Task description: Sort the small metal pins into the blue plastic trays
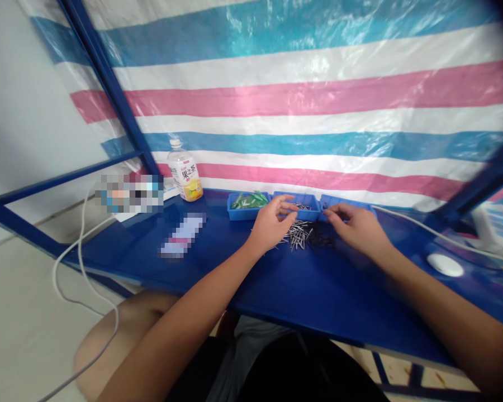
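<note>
Blue plastic, three small trays set side by side along the far edge of my blue table (297,298): left tray (245,215), holding green packets (249,200); middle tray (311,215), holding thin silvery pieces; right tray (339,200), contents mostly hidden by my fingers. Loose stock, near side of the middle tray: one heap of slender metal pieces (298,238), lying at all angles, with a scatter of small dark pieces (321,239) touching or just beside it on the right. Step in hand, by my judgement: parting this mixed stock by kind, piece by piece, into the trays. Next move, as I judge it, calls for a light fingertip pinch on a single piece, freed from its tangled neighbours, and a release over the matching tray. Hands, two: my left hand (274,223), at the heap's left, fingers loosely curled and parted from the thumb, nothing visible in its hold; my right hand (356,228), right of the heap and over the near rim of the right tray, thumb and fingertips drawn nearly together, whether upon a piece I cannot tell. Position of the heap: between the two hands, closer to the left, its left fringe partly behind that hand.
</note>
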`<state>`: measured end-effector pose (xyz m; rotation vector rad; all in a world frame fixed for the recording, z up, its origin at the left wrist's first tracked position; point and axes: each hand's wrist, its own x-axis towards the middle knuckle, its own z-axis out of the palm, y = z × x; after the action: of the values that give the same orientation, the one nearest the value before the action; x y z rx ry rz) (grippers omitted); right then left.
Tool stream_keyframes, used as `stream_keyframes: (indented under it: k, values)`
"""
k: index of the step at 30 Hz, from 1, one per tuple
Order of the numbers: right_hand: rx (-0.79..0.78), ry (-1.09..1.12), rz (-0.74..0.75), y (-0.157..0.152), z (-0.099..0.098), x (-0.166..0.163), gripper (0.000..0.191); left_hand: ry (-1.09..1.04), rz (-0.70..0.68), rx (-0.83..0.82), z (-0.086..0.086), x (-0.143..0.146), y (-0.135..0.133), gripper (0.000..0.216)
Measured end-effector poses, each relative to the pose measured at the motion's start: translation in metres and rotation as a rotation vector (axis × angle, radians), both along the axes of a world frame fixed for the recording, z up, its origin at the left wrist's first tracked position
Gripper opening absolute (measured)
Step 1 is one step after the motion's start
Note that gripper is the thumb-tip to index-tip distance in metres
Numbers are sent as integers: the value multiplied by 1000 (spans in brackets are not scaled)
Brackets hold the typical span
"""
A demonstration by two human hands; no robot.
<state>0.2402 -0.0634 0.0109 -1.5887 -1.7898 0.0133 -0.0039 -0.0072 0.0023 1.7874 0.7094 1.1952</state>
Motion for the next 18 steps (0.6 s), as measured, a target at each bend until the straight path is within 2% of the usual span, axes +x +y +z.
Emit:
stream_keyframes:
  k: [4, 7, 9, 12, 14, 18]
  values:
    - [28, -235, -218, 4, 8, 25, 34, 30, 67, 43, -3, -3, 4, 34]
    - [0, -353, -252, 3, 10, 30, 42, 40, 76, 50, -5, -4, 6, 33]
    - [-52, -365, -161, 2, 8, 26, 38, 38, 79, 51, -5, -4, 6, 33]
    - [-85, -306, 114, 0, 3, 12, 25, 34, 94, 52, -4, -4, 6, 30]
    - [-39, -301, 291, -1, -1, -1, 25, 34, 106, 54, -3, -5, 6, 28]
    - [19, -293, 505, -6, -8, -26, 36, 33, 105, 64, -3, -6, 6, 28]
